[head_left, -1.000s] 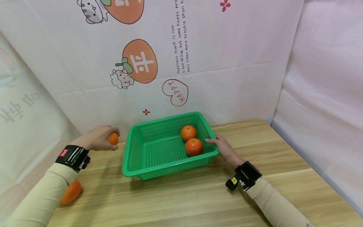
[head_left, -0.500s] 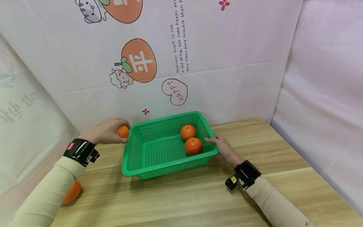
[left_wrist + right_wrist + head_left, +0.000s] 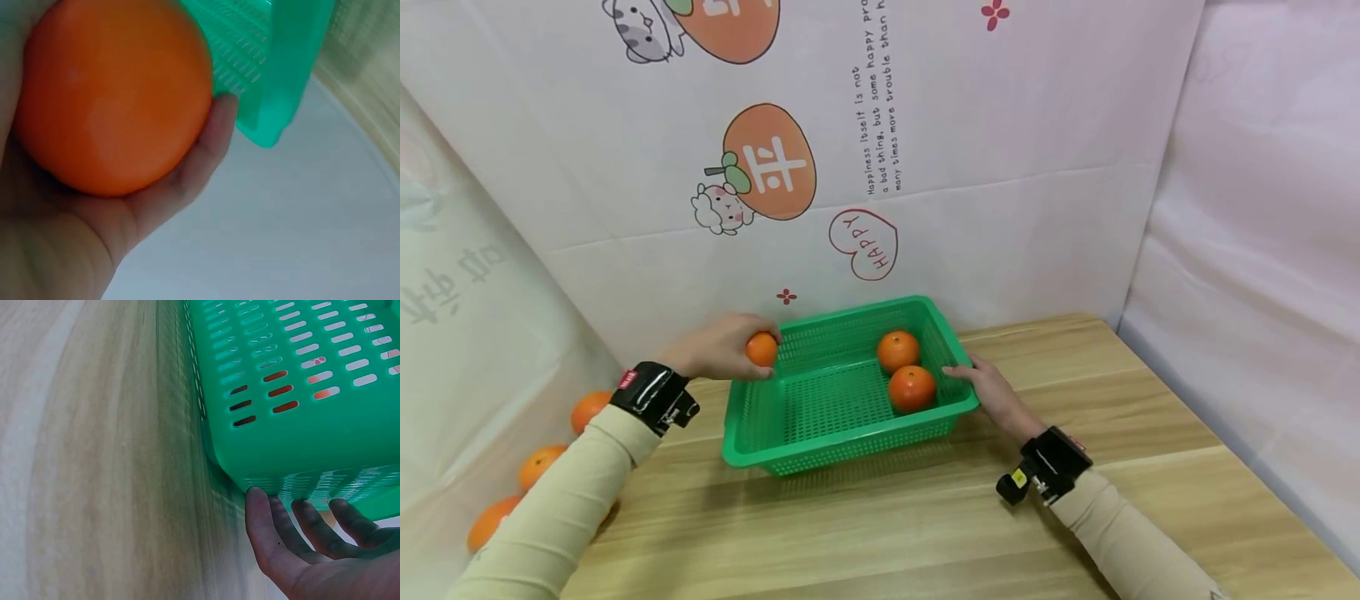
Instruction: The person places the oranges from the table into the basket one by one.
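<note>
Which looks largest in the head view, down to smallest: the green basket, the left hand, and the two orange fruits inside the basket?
1. Green basket
2. Left hand
3. Front fruit and rear fruit: nearly alike; nearness to the camera makes ranking unsure.

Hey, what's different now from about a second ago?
The left hand moved right, carrying its fruit from beside the basket to over its back left corner. The left sleeve shifted too, so three fruits at the left now show. Nothing was newly gripped or let go. The basket, the two fruits inside and the right hand on its right end stayed put.
</note>
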`<control>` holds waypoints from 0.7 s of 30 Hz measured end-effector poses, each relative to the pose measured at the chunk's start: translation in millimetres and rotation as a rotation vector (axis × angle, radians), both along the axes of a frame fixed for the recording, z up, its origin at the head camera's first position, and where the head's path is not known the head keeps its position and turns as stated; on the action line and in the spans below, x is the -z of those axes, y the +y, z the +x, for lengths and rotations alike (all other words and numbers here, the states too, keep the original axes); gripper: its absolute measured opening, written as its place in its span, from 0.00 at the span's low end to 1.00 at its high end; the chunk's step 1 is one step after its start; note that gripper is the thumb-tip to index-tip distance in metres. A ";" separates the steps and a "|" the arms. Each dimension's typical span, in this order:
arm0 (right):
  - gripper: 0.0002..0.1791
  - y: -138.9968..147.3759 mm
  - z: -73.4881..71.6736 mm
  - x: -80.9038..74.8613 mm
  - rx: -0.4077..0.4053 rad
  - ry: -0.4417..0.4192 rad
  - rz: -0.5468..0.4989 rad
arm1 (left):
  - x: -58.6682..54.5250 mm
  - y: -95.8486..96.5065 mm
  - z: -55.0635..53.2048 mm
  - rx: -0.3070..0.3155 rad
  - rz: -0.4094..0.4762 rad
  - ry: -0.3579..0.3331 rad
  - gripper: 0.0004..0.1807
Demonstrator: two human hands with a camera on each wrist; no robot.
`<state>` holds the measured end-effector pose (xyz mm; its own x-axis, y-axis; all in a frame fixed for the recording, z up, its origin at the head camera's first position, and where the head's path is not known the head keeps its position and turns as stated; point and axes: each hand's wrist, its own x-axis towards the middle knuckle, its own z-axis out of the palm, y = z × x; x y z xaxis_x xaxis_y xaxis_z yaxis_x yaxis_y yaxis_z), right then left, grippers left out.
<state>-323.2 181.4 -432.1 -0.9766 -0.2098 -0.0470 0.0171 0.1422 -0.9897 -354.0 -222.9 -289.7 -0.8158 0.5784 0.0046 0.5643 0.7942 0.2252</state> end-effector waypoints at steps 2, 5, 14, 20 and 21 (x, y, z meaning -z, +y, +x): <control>0.36 0.2 0.2 0.7 -0.002 0.005 0.010 | 2.9 4.4 -0.8 0.000 -0.001 -0.013 0.20; 0.36 0.6 -0.3 1.9 0.001 0.005 0.012 | 5.8 11.4 -2.0 0.007 0.019 -0.044 0.20; 0.36 3.2 -1.6 2.2 0.004 0.009 -0.004 | 11.3 34.7 -5.5 0.063 0.004 -0.048 0.21; 0.34 1.9 -0.1 2.0 -0.002 0.003 0.004 | 17.1 43.8 -6.0 0.077 -0.066 0.000 0.20; 0.34 1.9 -0.1 1.9 -0.002 0.003 0.009 | 18.0 45.0 -6.6 0.080 -0.073 0.007 0.20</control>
